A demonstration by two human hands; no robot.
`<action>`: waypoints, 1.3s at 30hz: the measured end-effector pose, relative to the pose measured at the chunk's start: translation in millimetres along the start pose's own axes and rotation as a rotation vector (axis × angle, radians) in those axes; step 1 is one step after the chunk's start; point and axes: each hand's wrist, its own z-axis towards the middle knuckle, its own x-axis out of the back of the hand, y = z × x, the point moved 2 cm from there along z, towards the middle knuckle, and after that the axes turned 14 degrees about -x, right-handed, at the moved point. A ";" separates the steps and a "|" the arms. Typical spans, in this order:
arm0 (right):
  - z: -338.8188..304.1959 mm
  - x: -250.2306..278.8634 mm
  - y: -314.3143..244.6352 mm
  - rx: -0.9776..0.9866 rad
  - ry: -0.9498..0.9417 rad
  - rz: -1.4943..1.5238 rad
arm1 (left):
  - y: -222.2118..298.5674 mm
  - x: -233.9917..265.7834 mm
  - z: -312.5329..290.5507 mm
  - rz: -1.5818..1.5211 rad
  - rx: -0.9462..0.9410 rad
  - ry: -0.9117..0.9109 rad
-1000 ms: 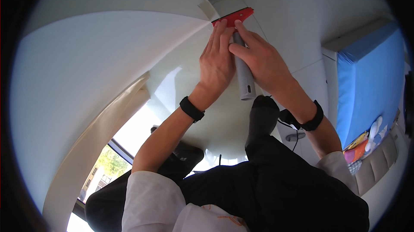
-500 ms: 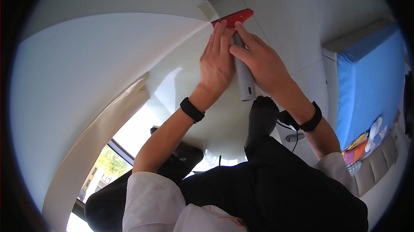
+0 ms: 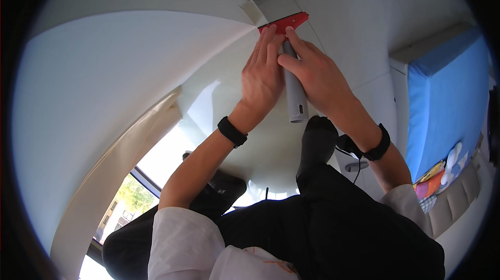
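Right hand half-closed on the scraper between both hands; left hand nearly straight against its red head, grip unclear. Fingertips near the edge, so a slip could nick them!

A red-headed scraper is held with its grey ribbed handle pointed back and its broad head forward; edge contact cannot be clearly made out.
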 end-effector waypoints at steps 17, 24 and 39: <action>-2.4 -0.2 -3.2 -0.028 -0.025 -0.002 | -2.3 0.7 -2.0 -0.020 0.013 -0.012; -1.8 1.8 0.3 0.003 0.037 0.025 | 2.1 1.0 0.0 -0.015 0.027 -0.012; -33.5 15.2 40.1 -0.309 0.082 0.376 | -11.2 -11.5 -17.5 -0.031 -0.101 -0.130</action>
